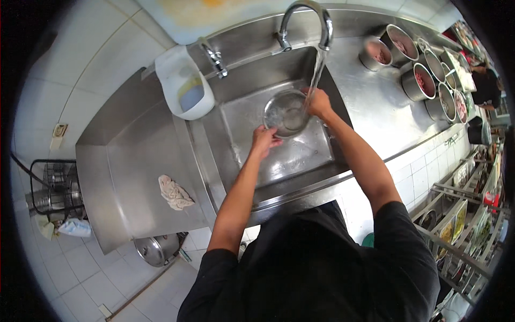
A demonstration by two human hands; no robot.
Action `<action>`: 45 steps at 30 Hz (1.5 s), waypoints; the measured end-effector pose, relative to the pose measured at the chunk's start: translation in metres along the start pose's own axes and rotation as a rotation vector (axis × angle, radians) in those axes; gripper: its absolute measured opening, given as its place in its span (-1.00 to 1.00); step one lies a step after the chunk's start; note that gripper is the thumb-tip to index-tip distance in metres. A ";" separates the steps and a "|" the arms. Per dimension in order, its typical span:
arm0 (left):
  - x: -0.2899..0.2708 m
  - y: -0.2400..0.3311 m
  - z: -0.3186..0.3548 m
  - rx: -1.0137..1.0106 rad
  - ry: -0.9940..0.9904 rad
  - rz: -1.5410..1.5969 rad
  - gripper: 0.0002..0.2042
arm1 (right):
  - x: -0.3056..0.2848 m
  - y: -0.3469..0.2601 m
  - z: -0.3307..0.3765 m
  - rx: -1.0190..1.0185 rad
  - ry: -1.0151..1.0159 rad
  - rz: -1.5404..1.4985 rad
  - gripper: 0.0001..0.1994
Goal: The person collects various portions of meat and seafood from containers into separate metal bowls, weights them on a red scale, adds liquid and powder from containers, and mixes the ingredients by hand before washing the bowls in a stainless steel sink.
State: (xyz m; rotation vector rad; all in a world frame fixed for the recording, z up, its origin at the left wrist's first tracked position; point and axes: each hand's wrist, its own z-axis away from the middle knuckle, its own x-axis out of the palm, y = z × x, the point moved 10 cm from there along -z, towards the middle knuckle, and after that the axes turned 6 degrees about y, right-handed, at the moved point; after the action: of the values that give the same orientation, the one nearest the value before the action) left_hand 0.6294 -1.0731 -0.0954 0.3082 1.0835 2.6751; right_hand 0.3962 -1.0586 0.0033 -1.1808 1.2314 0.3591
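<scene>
Over the sink basin (268, 172) I hold a round, shiny metal bowl (289, 115) between both hands. At its near left rim my left hand (265, 141) is closed on the edge. My right hand (318, 104) grips the far right side, with some of its fingers hidden behind the rim. Water runs from the tall curved faucet (325, 37) in a stream (315, 80) that comes down beside my right hand and the bowl's edge. The bowl's inside looks wet.
A second tap (214, 58) stands left of the faucet, near a white plastic container (185, 110). A crumpled cloth (174, 193) lies on the left steel counter (139, 161). Several metal pots (418, 83), some holding reddish food, crowd the right counter. Another person (485, 86) is at far right.
</scene>
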 end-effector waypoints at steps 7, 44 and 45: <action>0.044 0.031 0.031 0.175 -0.089 -0.074 -0.82 | -0.024 -0.042 0.009 -0.165 0.039 0.436 -0.79; 0.037 0.139 0.031 0.565 -0.092 -0.656 -0.84 | -0.108 -0.119 -0.009 -0.338 0.065 -0.308 -0.80; 0.026 0.127 0.026 0.549 -0.073 -0.653 -0.84 | -0.102 -0.114 -0.011 -0.238 -0.048 -0.396 -0.82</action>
State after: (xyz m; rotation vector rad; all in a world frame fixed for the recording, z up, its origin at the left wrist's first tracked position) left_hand 0.5940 -1.1365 0.0153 0.1090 1.5554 1.7647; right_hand 0.4401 -1.0787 0.1491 -1.5772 0.9020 0.2391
